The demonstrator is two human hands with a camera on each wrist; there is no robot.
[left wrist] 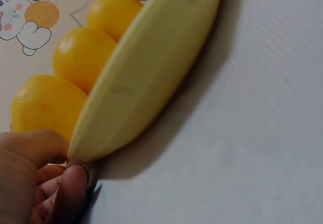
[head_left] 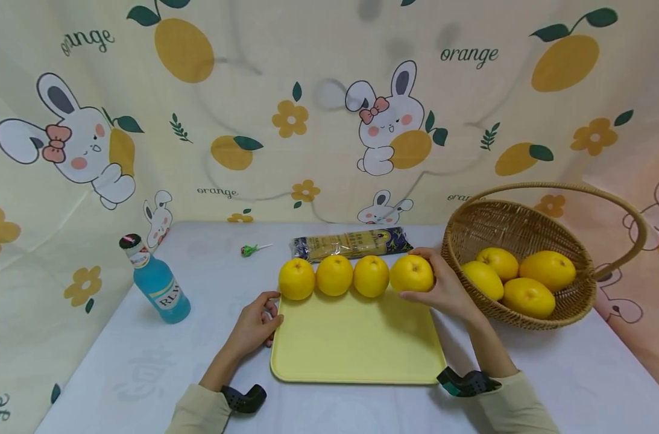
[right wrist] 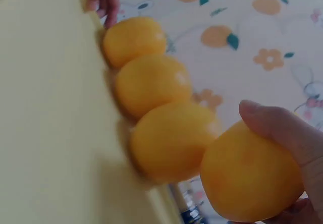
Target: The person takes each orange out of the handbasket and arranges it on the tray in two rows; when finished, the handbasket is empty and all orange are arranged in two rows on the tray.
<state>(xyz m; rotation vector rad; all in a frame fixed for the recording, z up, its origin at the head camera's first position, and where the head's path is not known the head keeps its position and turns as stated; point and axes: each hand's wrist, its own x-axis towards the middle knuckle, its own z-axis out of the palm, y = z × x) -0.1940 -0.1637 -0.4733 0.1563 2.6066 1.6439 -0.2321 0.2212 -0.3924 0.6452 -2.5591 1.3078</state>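
Observation:
My right hand (head_left: 443,286) grips a yellow orange (head_left: 412,273) at the far right corner of a pale yellow tray (head_left: 356,343). In the right wrist view, the thumb lies over this held orange (right wrist: 250,171). Three more oranges (head_left: 334,275) stand in a row along the tray's far edge, left of the held one. At the tray's left edge, my left hand (head_left: 255,322) pinches the rim between thumb and fingers. The left wrist view shows the fingertips at the tray (left wrist: 146,72) close to the nearest orange (left wrist: 48,105).
A wicker basket (head_left: 551,319) holding several oranges (head_left: 529,297) stands to the right, its handle arching up. Behind the tray lies a packet of noodles (head_left: 345,244). A green-wrapped lollipop (head_left: 249,250) and a blue bottle (head_left: 163,289) are on the left.

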